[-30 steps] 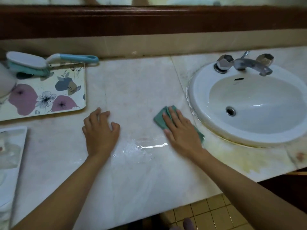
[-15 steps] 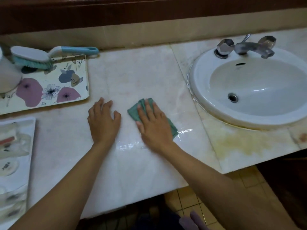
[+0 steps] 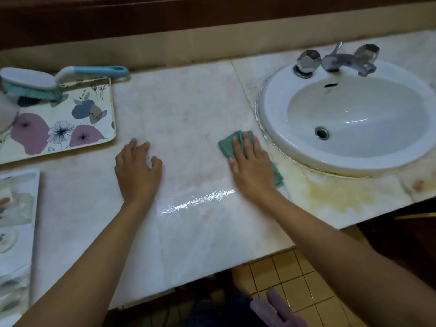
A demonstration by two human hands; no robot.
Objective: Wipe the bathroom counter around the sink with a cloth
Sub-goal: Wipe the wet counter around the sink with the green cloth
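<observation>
1. Pale marble counter (image 3: pixel 188 109) runs left to right under a dark wood ledge. White oval sink (image 3: pixel 354 119) set into it at right; metal faucet (image 3: pixel 339 61) with two faceted knobs at the sink's back rim.
2. Yellowish stain (image 3: pixel 330 197) on the counter just in front of the sink. Wet streak (image 3: pixel 200 200) glints between the two forearms.
3. Floral tray (image 3: pixel 59 128) at far left; a scrub brush (image 3: pixel 47 81) with a blue handle lies across its back edge. A second, pale tray (image 3: pixel 21 208) sits at the left border, contents blurred.
4. Open counter lies between the hands; the nearest thing to the cloth is the sink rim.
5. Both forearms reach in from the bottom edge, bare, angled inward.
6. Left hand (image 3: pixel 138 171): flat on the counter, palm down, fingers loosely spread, holding nothing, near the floral tray's front corner.
7. Right hand (image 3: pixel 251 168): flat, fingers together, pressing down on a green cloth (image 3: pixel 226 145). Cloth lies on the counter just left of the sink rim, its edges showing past the fingertips and by the wrist.
</observation>
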